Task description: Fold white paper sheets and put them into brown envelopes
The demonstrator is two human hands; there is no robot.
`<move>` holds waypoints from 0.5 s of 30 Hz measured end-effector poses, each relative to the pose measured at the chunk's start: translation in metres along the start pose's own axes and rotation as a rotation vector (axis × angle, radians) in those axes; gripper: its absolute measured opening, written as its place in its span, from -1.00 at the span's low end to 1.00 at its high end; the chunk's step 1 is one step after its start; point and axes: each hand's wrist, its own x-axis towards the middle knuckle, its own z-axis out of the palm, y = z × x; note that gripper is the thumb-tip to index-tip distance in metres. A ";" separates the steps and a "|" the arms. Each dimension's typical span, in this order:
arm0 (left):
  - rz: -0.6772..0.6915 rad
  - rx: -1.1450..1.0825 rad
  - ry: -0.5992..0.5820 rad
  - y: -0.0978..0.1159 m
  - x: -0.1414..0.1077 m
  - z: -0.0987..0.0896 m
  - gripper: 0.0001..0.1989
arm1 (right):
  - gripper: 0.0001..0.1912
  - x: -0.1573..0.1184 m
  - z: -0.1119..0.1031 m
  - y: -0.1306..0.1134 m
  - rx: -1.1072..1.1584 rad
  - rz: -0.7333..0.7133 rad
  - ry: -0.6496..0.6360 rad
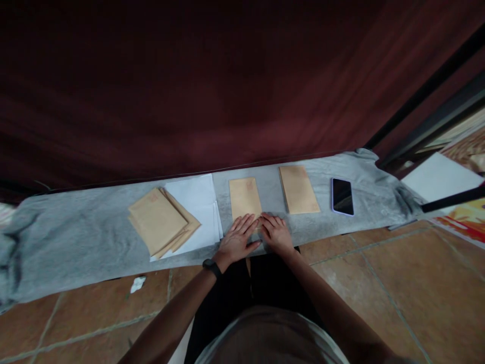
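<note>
A single brown envelope (245,196) lies upright on the grey cloth in front of me. My left hand (237,240) rests flat on its lower part, fingers stretched out. At its lower right edge is my right hand (276,231), fingers bent and pressed together by the paper; whatever they may hold is hidden. To the right sits a neat stack of brown envelopes (299,189). On the left, a loose pile of brown envelopes (157,220) partly covers white paper sheets (200,194).
A phone (342,197) lies toward the right of the long grey cloth (91,232). Behind it hangs a dark red curtain (227,101). Dark metal bars and a white sheet (441,177) are at the far right. A crumpled white scrap (137,284) lies on the tiled floor.
</note>
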 end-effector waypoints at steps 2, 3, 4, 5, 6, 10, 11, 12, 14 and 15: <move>0.001 0.008 0.007 0.000 0.000 0.000 -0.29 | -0.61 0.000 0.000 0.001 0.027 0.012 0.005; 0.003 0.014 0.008 0.001 0.000 -0.001 -0.29 | -0.62 0.002 -0.001 0.002 0.051 0.017 0.015; 0.006 0.020 0.009 0.001 0.000 -0.001 -0.28 | -0.63 0.005 -0.002 0.003 0.079 0.017 0.029; 0.010 0.026 0.010 0.001 0.000 -0.002 -0.28 | -0.62 0.010 -0.003 0.005 0.109 0.008 0.044; 0.014 0.032 0.011 0.001 0.000 -0.002 -0.27 | -0.61 0.017 -0.004 0.006 0.135 -0.012 0.056; 0.026 0.051 0.017 0.001 0.000 -0.004 -0.27 | -0.54 0.060 -0.004 0.013 0.141 -0.160 0.015; 0.025 0.053 0.021 0.001 0.001 -0.004 -0.27 | -0.54 0.072 -0.002 0.015 0.108 -0.174 -0.002; 0.022 0.055 0.025 0.001 0.001 -0.004 -0.27 | -0.53 0.084 0.001 0.018 0.070 -0.171 -0.017; 0.019 0.055 0.033 0.001 0.000 -0.005 -0.28 | -0.51 0.105 0.008 0.024 -0.013 -0.156 -0.043; 0.020 0.055 0.033 0.001 0.000 -0.005 -0.28 | -0.49 0.115 0.011 0.027 -0.049 -0.149 -0.049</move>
